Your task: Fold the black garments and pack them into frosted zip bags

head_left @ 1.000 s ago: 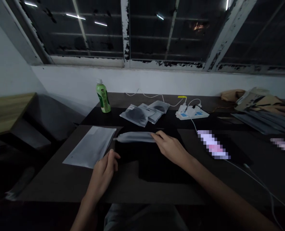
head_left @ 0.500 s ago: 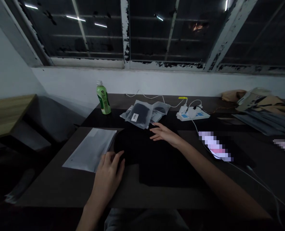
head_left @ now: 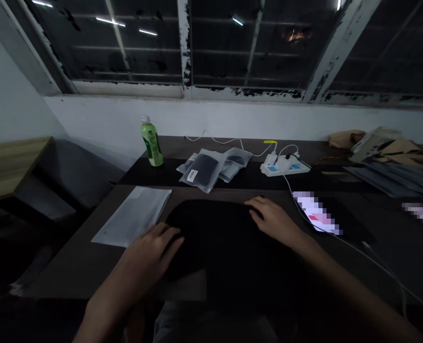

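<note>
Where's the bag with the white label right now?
Head view, near the middle: the labelled bag lies on the far part of the table, overlapping other bags, between the bottle and the power strip.

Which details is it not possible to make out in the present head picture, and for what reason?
All in the head view:
Black item: its folds and lower edge, lost in darkness.
Left hand and right hand: whether they pinch the black item; contact is too dark.
White label: its print, too small.
Packets beneath the top packet: partly covered by it.
Lit screen: its content, blurred by pixel blocks.
</note>
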{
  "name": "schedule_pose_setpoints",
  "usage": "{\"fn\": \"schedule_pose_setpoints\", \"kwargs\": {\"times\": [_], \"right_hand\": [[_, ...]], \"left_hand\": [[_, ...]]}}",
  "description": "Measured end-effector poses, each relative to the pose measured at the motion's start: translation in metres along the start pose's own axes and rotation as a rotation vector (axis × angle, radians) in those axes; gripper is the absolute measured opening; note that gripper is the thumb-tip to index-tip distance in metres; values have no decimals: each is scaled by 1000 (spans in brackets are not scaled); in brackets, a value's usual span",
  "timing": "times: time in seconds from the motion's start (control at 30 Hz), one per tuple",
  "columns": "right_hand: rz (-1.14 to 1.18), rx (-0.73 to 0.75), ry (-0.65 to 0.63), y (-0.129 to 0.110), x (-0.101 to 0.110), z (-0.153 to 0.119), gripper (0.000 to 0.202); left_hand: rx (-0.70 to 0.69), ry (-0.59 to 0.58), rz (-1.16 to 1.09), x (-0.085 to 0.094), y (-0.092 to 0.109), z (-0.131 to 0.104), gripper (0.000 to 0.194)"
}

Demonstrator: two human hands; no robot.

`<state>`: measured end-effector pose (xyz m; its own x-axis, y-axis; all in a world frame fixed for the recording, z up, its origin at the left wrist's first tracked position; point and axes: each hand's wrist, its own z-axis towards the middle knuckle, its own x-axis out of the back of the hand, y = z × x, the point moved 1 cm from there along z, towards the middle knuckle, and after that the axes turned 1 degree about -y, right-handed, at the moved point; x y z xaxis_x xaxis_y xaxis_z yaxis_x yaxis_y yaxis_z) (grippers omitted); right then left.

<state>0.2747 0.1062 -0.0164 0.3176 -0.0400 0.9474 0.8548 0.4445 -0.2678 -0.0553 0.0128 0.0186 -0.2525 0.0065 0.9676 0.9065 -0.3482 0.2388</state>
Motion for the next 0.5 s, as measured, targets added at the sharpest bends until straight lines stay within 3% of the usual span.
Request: {"fn": "schedule_pose_setpoints", "kwargs": {"times": [0.1,0.27,0.5], "right_hand": [[-141,-23,4,26,5,15,34],[-144,-37,-10,54,4,33,17],[-67,-51,-31,66,-5,46,28]], "left_hand": [[-17,12,97,6,-3,42,33],[62,-32,145,-11,-20,101,18],[174,-27,-102,-26,-41,122,12]]}}
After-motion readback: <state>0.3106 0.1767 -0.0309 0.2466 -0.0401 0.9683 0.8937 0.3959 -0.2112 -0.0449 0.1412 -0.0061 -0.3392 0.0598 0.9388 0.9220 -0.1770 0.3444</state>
